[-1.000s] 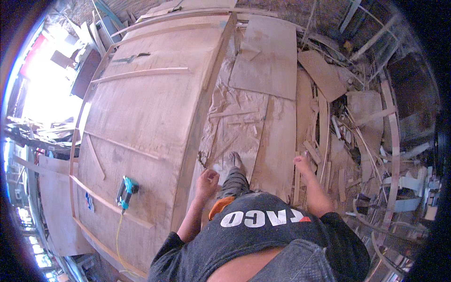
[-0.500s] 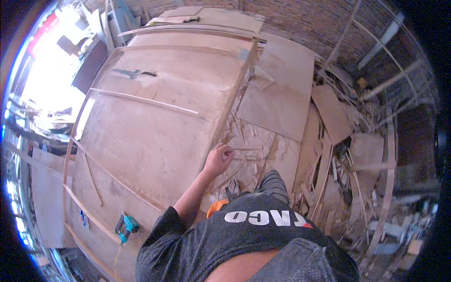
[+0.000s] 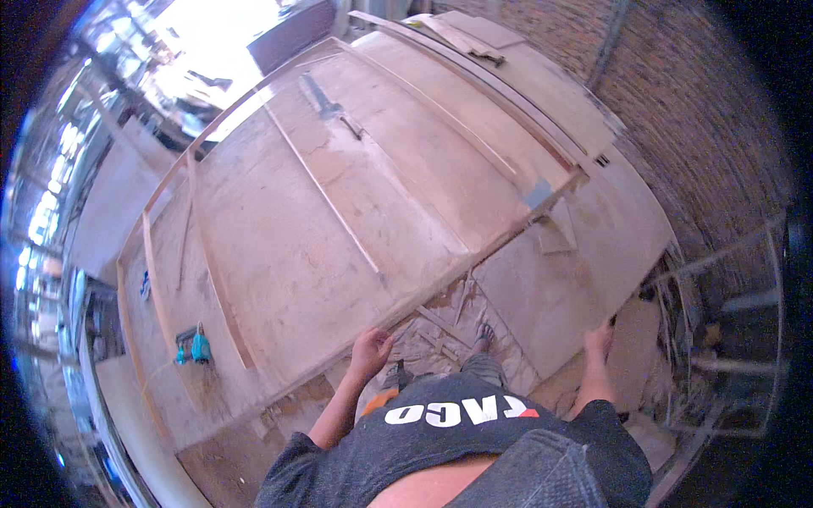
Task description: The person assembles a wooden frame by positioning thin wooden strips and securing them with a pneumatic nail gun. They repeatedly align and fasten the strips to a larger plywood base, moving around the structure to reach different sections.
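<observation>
Beside the near edge of a large wooden worktop (image 3: 288, 203), my left hand (image 3: 373, 349) hangs with its fingers curled in. Whether something small is in them is hidden. My right hand (image 3: 599, 339) is at the near right edge of a loose flat wood sheet (image 3: 584, 279). Its fingers are blurred, so I cannot tell whether they grip that edge. Thin wood strips (image 3: 322, 190) lie across the worktop. A teal nail gun (image 3: 200, 345) rests toward its left end, and a saw-like tool (image 3: 320, 97) lies farther back.
Wood offcuts (image 3: 440, 334) litter the floor by my feet. More boards (image 3: 542, 85) are stacked at the far end, before a brick wall (image 3: 694, 118). A small blue item (image 3: 145, 286) lies at the worktop's left. Scraps and leaning poles stand to my right.
My view has turned, so the worktop appears rotated clockwise. My right arm and hand have come into view at the wood sheet. My left hand stays curled and appears lower in view.
</observation>
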Available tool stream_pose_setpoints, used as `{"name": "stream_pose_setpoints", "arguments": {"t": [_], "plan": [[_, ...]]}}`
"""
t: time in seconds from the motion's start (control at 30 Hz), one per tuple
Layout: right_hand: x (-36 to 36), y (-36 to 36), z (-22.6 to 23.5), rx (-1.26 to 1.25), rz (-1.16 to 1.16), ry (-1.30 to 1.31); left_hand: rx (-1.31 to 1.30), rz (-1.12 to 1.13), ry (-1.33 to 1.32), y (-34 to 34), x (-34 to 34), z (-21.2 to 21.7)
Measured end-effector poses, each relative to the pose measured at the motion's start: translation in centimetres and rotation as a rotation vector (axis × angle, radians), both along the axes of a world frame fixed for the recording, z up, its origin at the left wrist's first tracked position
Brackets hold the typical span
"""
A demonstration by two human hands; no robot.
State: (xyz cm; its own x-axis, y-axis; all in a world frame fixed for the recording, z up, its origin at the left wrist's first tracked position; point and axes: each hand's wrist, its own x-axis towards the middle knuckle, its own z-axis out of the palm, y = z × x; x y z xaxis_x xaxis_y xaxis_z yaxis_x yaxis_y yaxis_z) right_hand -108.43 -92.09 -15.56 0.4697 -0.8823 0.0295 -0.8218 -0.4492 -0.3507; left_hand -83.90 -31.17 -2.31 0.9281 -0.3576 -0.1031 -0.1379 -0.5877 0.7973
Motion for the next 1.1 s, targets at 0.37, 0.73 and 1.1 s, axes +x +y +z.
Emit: {"name": "stream_pose_setpoints", "arguments": {"t": [0.37,0.73,1.1], "plan": [[26.1,-26.2,8.2,-0.051,0.344,0.386,0.186,0.33,0.188,-6.1,-6.5,1.2],[28.3,-33.7,6.4,-0.093,0.798,0.344,0.084,0.466,0.204,-7.6,-10.2,2.6],[29.7,7.0,18.2,1.335,0.583,-0.12,-0.159,0.239,-0.106,-5.4,-0.6,4.0]]}}
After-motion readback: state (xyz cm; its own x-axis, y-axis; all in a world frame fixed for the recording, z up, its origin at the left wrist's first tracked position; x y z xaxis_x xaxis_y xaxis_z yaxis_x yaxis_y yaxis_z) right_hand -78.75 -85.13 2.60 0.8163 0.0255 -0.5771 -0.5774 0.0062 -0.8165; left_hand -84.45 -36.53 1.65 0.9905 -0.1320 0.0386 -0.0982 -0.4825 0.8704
